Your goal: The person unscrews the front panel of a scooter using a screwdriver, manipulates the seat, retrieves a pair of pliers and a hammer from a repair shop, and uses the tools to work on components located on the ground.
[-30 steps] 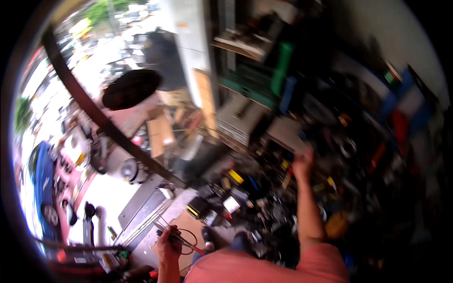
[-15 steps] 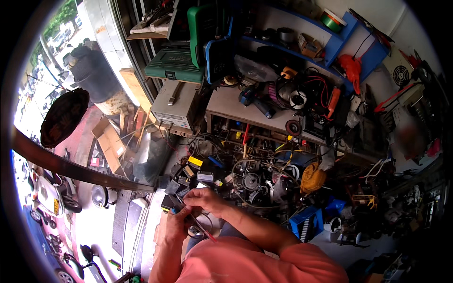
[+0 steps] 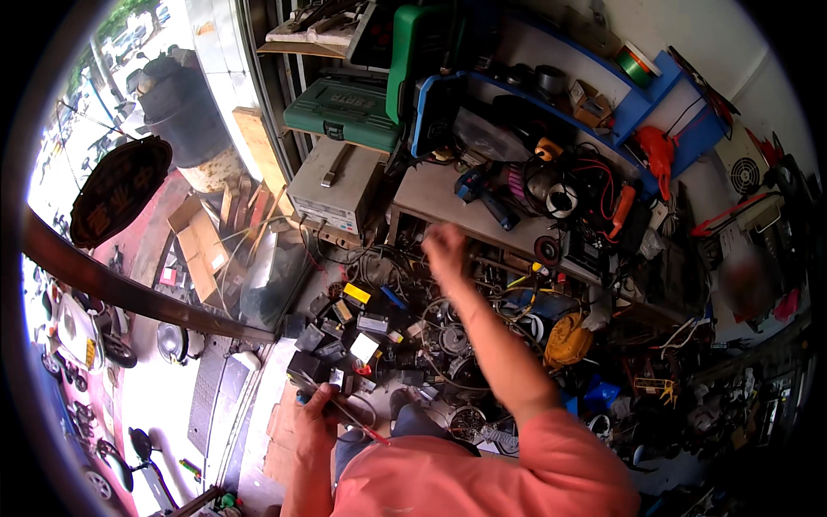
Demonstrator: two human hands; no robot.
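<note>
My left hand (image 3: 319, 407) is low near my lap, its fingers closed around a thin rod-like piece (image 3: 355, 417) with a reddish end lying toward my shirt. A dark box-shaped battery (image 3: 305, 365) sits just beyond that hand. My right hand (image 3: 445, 252) is stretched forward over the cable clutter, close to the front edge of the workbench (image 3: 422, 188). Its fingers look curled but blurred, and whether they hold anything does not show. Between the hands on the floor lie several small box-shaped batteries (image 3: 372, 322), one with a yellow top (image 3: 357, 293).
A grey metal instrument box (image 3: 323, 196) stands left of the bench, with a green tool case (image 3: 341, 108) above it. A blue cordless drill (image 3: 487, 198) and tangled cables lie on the bench. Motor parts (image 3: 452, 338) and a yellow-orange bundle (image 3: 568, 339) crowd the floor at right.
My right hand has left the left hand and reached forward and right to the bench edge. The left hand keeps the thin piece, slightly lower. The view has shifted a little.
</note>
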